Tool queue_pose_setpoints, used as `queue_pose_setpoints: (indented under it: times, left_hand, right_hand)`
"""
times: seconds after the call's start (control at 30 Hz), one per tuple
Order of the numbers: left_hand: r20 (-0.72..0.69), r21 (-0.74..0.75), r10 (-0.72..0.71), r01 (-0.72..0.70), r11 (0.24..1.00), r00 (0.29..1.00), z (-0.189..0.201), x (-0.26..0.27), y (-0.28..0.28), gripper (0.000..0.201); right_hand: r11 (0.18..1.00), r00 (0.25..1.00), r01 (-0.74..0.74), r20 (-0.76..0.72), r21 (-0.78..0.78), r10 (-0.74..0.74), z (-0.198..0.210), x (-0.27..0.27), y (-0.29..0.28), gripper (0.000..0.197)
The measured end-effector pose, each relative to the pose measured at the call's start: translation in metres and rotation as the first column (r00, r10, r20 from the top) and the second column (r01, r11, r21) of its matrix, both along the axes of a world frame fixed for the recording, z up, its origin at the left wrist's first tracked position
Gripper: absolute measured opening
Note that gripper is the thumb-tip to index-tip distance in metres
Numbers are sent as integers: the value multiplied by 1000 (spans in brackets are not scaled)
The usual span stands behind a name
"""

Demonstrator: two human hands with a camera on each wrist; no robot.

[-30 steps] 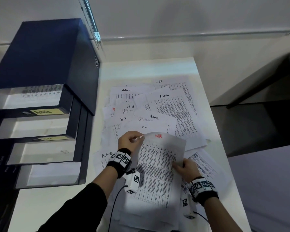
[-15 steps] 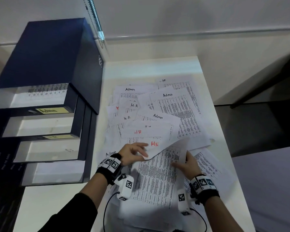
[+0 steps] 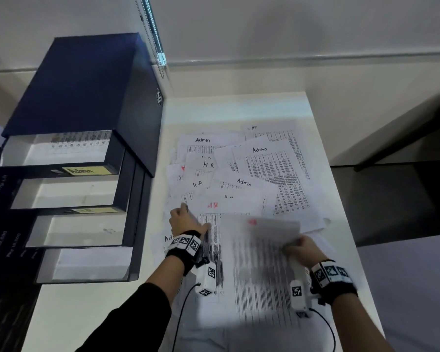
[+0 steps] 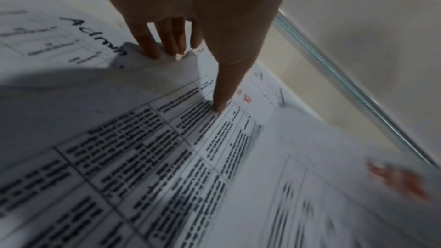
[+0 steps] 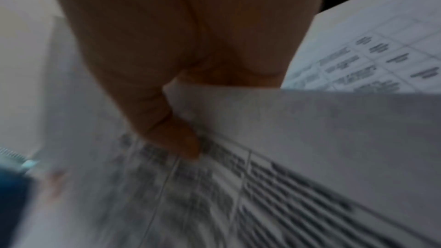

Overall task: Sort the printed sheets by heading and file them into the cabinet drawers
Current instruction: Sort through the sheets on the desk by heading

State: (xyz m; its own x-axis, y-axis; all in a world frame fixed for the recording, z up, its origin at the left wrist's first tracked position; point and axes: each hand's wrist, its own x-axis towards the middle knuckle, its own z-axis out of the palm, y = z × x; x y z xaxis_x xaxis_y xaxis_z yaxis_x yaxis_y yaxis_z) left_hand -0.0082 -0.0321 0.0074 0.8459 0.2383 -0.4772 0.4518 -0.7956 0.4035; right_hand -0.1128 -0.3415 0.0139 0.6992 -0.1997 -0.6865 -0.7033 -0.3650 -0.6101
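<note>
My left hand [image 3: 186, 221] rests on the sheets [image 3: 241, 189] near the desk's [image 3: 92, 308] left-centre. The fingers [image 4: 152, 44] are straight and spread, tips pressing the paper beside an "Admin" heading; the thumb [image 4: 222, 99] presses a printed table just below a red "HR" heading.

My right hand [image 3: 301, 250] pinches a sheet [image 3: 264, 265] near the desk's right edge. The thumb [image 5: 176, 139] lies on top of the sheet, which is blurred. It carries a red heading at its far end that I cannot read. Its far end is raised off the pile.

The remaining sheets lie loose and overlapping across the middle of the desk, from my hands to about halfway toward the far edge. Legible headings read "Admin", "H.R" and "HR".

The cabinet [image 3: 87, 92] stands at the desk's left edge, dark blue. Four drawers are pulled out in steps. The top drawer [image 3: 56, 151] holds a printed sheet and bears a yellow "Admin" label [image 3: 85, 170]. The second drawer [image 3: 66, 193] bears a yellow label I cannot read. The two lower drawers [image 3: 79, 247] show only pale interiors.
</note>
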Motion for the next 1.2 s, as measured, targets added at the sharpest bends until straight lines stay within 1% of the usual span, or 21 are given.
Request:
queue_pose_setpoints:
  times: [0.07,0.13,0.17,0.2,0.27,0.3,0.33,0.37,0.47,0.5,0.57,0.63,0.7,0.73,0.77,0.83,0.9,0.97,1.07,1.13,1.2]
  left_hand:
    - [47,-85,25,-21,996,999,-3,3,-2,75]
    - [129,-203,41,-14,979,991,-4,-2,-2,39]
    - [163,-233,48,-9,973,986,-1,-4,-4,30]
    - [189,-280,77,-22,960,979,1,-7,-3,30]
    - [147,-428,141,-66,902,979,7,-6,-6,49]
    - [85,-547,180,-105,831,980,7,-4,-5,58]
    - [1,-674,225,-166,720,974,9,-2,-5,62]
    - [-109,-729,211,-222,647,971,12,-3,-4,65]
    - [-206,-853,-54,-153,500,977,29,-12,-10,52]
    - [-182,-845,-108,-98,526,977,27,-14,-8,46]
    - [-205,-866,-59,-153,477,977,32,-15,-6,41]
    - [-234,-811,139,-272,517,962,16,-3,-1,46]
    - [-105,-673,245,-250,696,964,7,9,2,40]
    - [-5,-559,214,-180,809,977,0,13,4,38]
    - [53,-440,153,-114,891,987,-5,15,5,40]
    - [98,-242,-2,25,970,995,-8,16,0,57]
    - [103,-78,-159,168,983,982,-6,16,-9,79]
    - [93,65,-305,300,952,948,-2,21,-15,90]
    - [5,209,-511,499,841,859,4,39,-18,89]
    - [-47,252,-568,560,789,822,4,50,-16,82]
    - [-49,235,-593,586,775,804,2,56,-13,81]
  right_hand:
    - [994,994,-98,-51,54,101,-4,-4,14,21]
    - [996,998,-60,-29,59,62,-2,-7,29,12]
    - [999,999,-33,-5,29,33,-2,-6,35,12]
    - [1000,999,-11,35,-2,11,0,-6,40,13]
    - [998,988,46,147,-35,-40,1,-3,49,19]
    - [997,975,73,212,-27,-66,1,-1,51,22]
    - [995,955,103,280,-9,-97,1,3,54,24]
    - [992,937,126,327,19,-126,1,8,56,26]
    - [981,926,152,330,117,-183,2,21,60,32]
    - [977,934,161,297,141,-197,0,24,61,27]
    - [977,951,157,245,142,-189,4,27,63,16]
    - [970,944,171,253,172,-211,6,27,59,20]
    - [951,906,266,296,159,-303,9,22,47,17]
    - [935,881,328,314,134,-354,8,19,38,18]
    - [914,857,385,318,127,-406,6,16,28,25]
    - [899,856,419,277,126,-437,1,12,11,48]
    - [930,915,343,178,131,-363,-2,12,4,58]
    - [966,970,211,93,151,-226,-3,14,6,46]
    - [996,997,13,76,91,-20,-1,15,14,23]
    - [994,995,-67,83,84,60,4,15,22,19]
    - [989,989,-129,80,70,123,6,18,29,20]
